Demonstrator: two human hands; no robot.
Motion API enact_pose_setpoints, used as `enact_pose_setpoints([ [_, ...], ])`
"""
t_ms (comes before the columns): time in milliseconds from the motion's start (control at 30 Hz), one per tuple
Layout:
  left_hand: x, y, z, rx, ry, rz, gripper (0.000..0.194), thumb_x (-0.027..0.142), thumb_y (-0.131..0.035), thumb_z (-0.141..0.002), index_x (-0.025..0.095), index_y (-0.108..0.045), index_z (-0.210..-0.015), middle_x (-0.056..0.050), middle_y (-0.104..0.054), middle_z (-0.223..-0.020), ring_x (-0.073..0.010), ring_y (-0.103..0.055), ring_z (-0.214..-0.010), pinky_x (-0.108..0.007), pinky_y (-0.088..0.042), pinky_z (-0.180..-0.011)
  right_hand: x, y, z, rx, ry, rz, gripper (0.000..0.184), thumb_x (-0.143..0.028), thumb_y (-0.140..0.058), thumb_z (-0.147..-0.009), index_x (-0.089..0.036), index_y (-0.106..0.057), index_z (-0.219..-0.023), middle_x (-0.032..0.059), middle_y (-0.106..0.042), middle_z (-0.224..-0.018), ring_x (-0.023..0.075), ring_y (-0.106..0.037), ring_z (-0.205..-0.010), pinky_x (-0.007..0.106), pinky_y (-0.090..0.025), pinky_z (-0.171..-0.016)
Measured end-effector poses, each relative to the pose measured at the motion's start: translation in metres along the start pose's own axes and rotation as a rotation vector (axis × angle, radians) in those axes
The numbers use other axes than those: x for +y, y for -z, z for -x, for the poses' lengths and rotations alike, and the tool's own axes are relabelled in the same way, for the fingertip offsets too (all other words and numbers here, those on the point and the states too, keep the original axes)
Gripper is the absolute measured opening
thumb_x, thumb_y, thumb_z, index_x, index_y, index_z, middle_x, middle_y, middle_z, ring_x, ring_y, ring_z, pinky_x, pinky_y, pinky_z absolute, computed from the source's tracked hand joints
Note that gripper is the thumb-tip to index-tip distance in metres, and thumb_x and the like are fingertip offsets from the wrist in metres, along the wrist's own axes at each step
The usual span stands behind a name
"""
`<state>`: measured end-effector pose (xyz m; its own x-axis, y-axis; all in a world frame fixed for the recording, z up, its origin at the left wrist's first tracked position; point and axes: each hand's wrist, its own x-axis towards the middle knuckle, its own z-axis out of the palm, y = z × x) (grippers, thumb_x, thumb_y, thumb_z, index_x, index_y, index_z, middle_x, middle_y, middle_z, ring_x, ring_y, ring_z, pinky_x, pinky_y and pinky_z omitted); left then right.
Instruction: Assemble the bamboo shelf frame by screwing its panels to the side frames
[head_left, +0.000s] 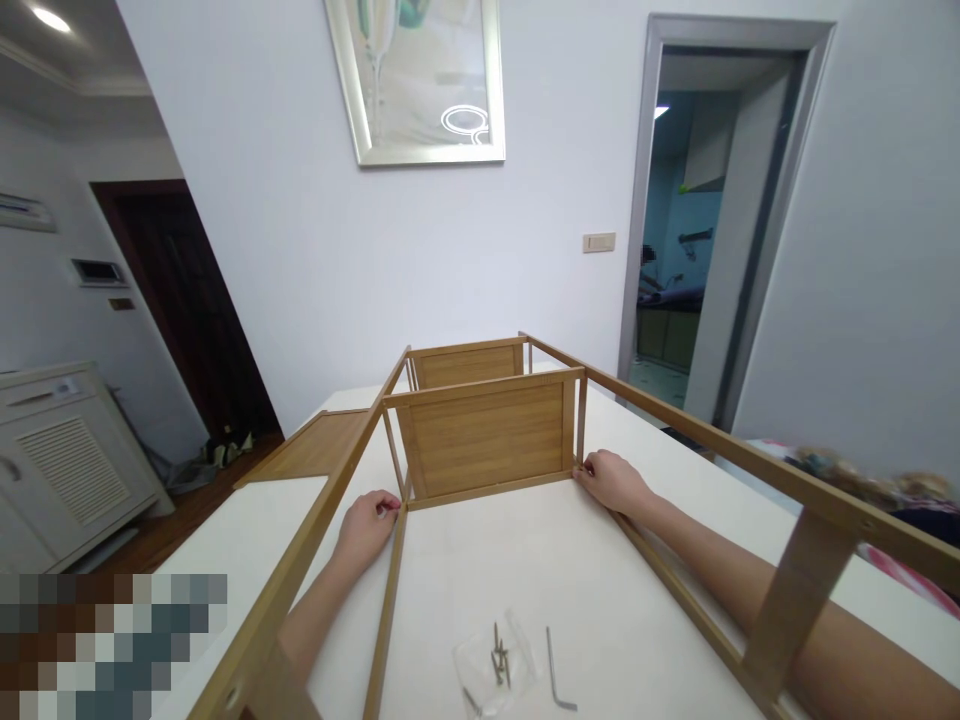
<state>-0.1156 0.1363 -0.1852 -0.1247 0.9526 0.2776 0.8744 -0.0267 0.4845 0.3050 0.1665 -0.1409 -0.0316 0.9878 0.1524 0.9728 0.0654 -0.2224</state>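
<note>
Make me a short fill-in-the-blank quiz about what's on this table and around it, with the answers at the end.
1. In this view, the hex key lies to the ____ of the screws.
2. The hex key is bent into the shape of the letter ____.
3. The hand nearer the dark door is the person's ____ one.
4. The framed picture hangs ____ on the wall than the light switch.

Missing words: right; L; left; higher.

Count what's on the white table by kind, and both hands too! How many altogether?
Hands: 2, left hand and right hand
Wooden frame: 1
Loose wooden panel: 1
Plastic bag: 1
Hex key: 1
Total: 6, without the screws, too bunched to count
</note>
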Motion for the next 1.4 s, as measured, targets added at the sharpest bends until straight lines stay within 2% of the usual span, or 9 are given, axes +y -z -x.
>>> enact_pose_setpoints([
  [100, -0.001, -0.001, -0.002, 0.009, 0.004, -0.030, 0.025, 0.022, -0.050, -0.084, 0.018, -0.074, -0.092, -0.007, -0.073, -0.097, -0.0225, -0.063, -0.095, -0.030, -0.045, -0.086, 0.005, 0.001, -0.005, -0.015, 0.010, -0.051, 0.034, -0.041, -0.051, -0.089, -0.015, -0.072, -0.082, 0.0140, -0.072, -0.092, 0.0247, -0.066, -0.086, 0.028, -0.042, -0.069],
  [200, -0.003, -0.002, -0.003, -0.005, -0.014, -0.060, 0.028, 0.026, -0.049, -0.086, 0.018, -0.076, -0.089, -0.009, -0.073, -0.097, -0.0246, -0.061, -0.099, -0.032, -0.043, -0.089, 0.014, 0.004, -0.013, -0.037, 0.023, -0.118, 0.033, -0.037, -0.051, -0.089, -0.016, -0.074, -0.078, 0.0117, -0.074, -0.086, 0.0224, -0.067, -0.083, 0.026, -0.042, -0.069],
  [333, -0.005, -0.004, -0.004, -0.010, -0.023, -0.075, 0.028, 0.027, -0.050, -0.085, 0.019, -0.077, -0.088, -0.009, -0.073, -0.093, -0.0244, -0.062, -0.096, -0.032, -0.043, -0.087, 0.024, 0.005, -0.021, -0.038, 0.029, -0.196, 0.029, -0.026, -0.049, -0.088, -0.016, -0.076, -0.079, 0.0083, -0.075, -0.083, 0.0191, -0.066, -0.079, 0.024, -0.042, -0.068],
  [467, -0.005, -0.003, -0.003, -0.005, -0.026, -0.062, 0.025, 0.026, -0.052, -0.082, 0.018, -0.076, -0.083, -0.009, -0.073, -0.090, -0.0247, -0.062, -0.093, -0.032, -0.044, -0.083, 0.029, 0.001, -0.022, -0.034, 0.050, -0.239, 0.019, -0.018, -0.057, -0.078, -0.017, -0.076, -0.078, 0.0057, -0.075, -0.081, 0.0184, -0.066, -0.078, 0.023, -0.043, -0.068],
  [700, -0.005, 0.000, 0.000, -0.015, -0.049, 0.017, 0.019, 0.026, -0.053, -0.078, 0.020, -0.071, -0.078, -0.003, -0.072, -0.081, -0.0200, -0.064, -0.082, -0.028, -0.047, -0.075, 0.037, -0.008, -0.025, -0.002, 0.061, -0.293, 0.020, -0.018, -0.058, -0.074, -0.018, -0.076, -0.083, 0.0032, -0.073, -0.076, 0.0168, -0.064, -0.073, 0.023, -0.043, -0.065],
  [867, -0.009, -0.003, -0.003, 0.003, -0.043, 0.009, 0.028, 0.032, -0.048, -0.082, 0.019, -0.073, -0.084, -0.007, -0.073, -0.090, -0.0237, -0.063, -0.088, -0.033, -0.046, -0.081, 0.041, -0.013, -0.028, 0.000, 0.085, -0.310, 0.019, -0.020, -0.058, -0.075, -0.019, -0.075, -0.081, 0.0030, -0.072, -0.076, 0.0170, -0.063, -0.073, 0.024, -0.043, -0.066],
  [967, -0.011, -0.004, -0.005, -0.005, -0.053, -0.009, 0.028, 0.032, -0.049, -0.082, 0.019, -0.074, -0.081, -0.009, -0.072, -0.090, -0.0253, -0.063, -0.091, -0.034, -0.045, -0.084, 0.042, -0.015, -0.030, -0.006, 0.095, -0.302, 0.019, -0.019, -0.057, -0.075, -0.019, -0.075, -0.082, 0.0034, -0.072, -0.076, 0.0172, -0.062, -0.073, 0.024, -0.042, -0.066],
  [1233, -0.010, -0.004, -0.003, -0.017, -0.067, -0.009, 0.021, 0.027, -0.051, -0.079, 0.019, -0.071, -0.080, -0.006, -0.072, -0.084, -0.0224, -0.063, -0.086, -0.030, -0.046, -0.079, 0.044, -0.016, -0.033, -0.037, 0.160, -0.249, 0.019, -0.017, -0.055, -0.076, -0.018, -0.074, -0.080, 0.0054, -0.071, -0.078, 0.0180, -0.060, -0.074, 0.025, -0.040, -0.067],
  [1400, -0.008, -0.003, -0.002, -0.002, -0.055, 0.002, 0.026, 0.029, -0.049, -0.081, 0.019, -0.073, -0.081, -0.007, -0.073, -0.087, -0.0235, -0.064, -0.088, -0.031, -0.046, -0.080, 0.044, -0.015, -0.033, -0.033, 0.180, -0.225, 0.020, -0.017, -0.055, -0.077, -0.018, -0.074, -0.083, 0.0066, -0.071, -0.082, 0.0189, -0.060, -0.076, 0.025, -0.039, -0.068],
])
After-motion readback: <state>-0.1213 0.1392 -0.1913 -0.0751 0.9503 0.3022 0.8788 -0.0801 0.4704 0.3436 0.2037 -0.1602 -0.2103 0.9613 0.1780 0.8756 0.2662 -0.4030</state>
